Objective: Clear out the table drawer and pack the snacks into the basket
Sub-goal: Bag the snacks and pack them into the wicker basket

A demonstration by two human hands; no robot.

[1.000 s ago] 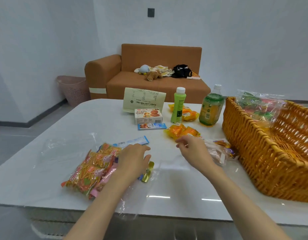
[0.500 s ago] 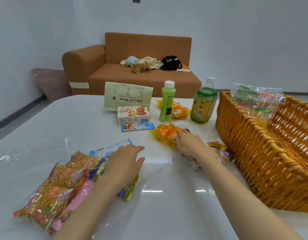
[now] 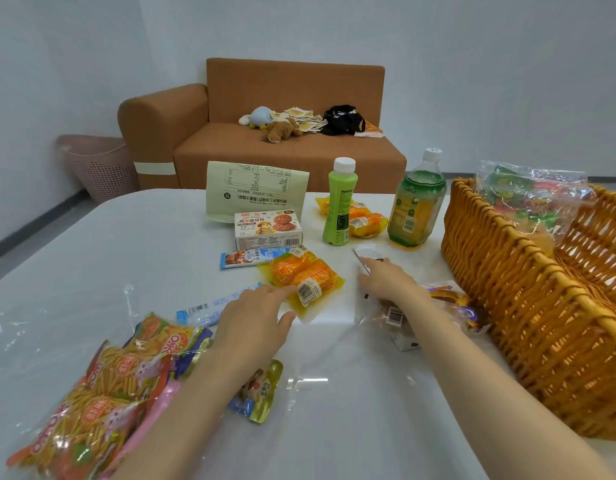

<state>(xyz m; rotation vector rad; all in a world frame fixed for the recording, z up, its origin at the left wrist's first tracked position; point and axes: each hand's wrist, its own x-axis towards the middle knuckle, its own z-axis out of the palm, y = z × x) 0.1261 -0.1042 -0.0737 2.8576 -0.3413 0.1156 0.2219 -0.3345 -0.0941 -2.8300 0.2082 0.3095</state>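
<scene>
A white table fills the foreground; an orange sofa stands behind it against a pale wall. The wicker basket stands at the right edge of the table and holds one clear bag of sweets against its far wall. All other snacks lie outside the basket. A green bottle, a tea bottle, a biscuit box and a paper pouch stand toward the far edge. A bag of noodle snacks lies at the near left corner. The orange packet lies mid-table. The left hand is palm down with fingers straight and spread; its fingertips touch the near left edge of the orange packet. Half a second ago this hand lay farther back, over the blue stick packet. The right hand then covered the orange packet; it now lies to the right of it, apart from it, with its fingertips at a small clear wrapper. Whether these fingers pinch the wrapper cannot be determined. The right wrist crosses a wrapped bread pack lying just beside the basket.
</scene>
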